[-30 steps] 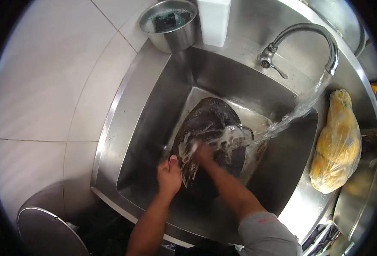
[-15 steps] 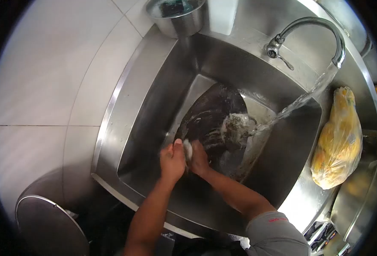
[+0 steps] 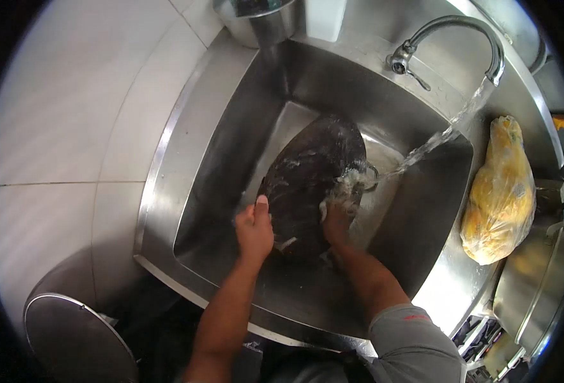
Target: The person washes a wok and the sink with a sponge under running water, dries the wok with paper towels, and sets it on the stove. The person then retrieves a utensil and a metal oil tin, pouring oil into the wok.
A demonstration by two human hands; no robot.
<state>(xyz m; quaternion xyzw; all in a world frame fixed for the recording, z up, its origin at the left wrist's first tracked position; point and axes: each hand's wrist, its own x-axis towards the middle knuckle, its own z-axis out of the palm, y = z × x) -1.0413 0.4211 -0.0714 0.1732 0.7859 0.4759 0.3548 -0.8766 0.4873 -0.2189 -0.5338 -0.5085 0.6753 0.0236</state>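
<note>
A large dark pan (image 3: 307, 172), wet and streaked with suds, lies tilted in the steel sink (image 3: 231, 150). A small loop handle (image 3: 372, 177) shows at its right side. My left hand (image 3: 254, 233) is closed on the pan's left rim, thumb on top. My right hand (image 3: 337, 223) presses against the pan's surface near the handle, where water splashes. Its fingers are partly hidden, curled round a whitish pad (image 3: 324, 210). From the curved faucet (image 3: 496, 70), a stream of water (image 3: 444, 135) runs down toward the pan's right side.
A clear bag of yellow contents (image 3: 502, 191) rests on the right ledge. At the sink's back left stands a metal pot (image 3: 266, 25), beside a white container (image 3: 324, 19). White tiled wall (image 3: 71, 127) borders the left. A round metal-rimmed object (image 3: 77, 338) stands lower left.
My right hand has moved with the whitish pad from the pan's left edge, beside my left hand, rightward to near the loop handle. My left hand stays at the left rim.
</note>
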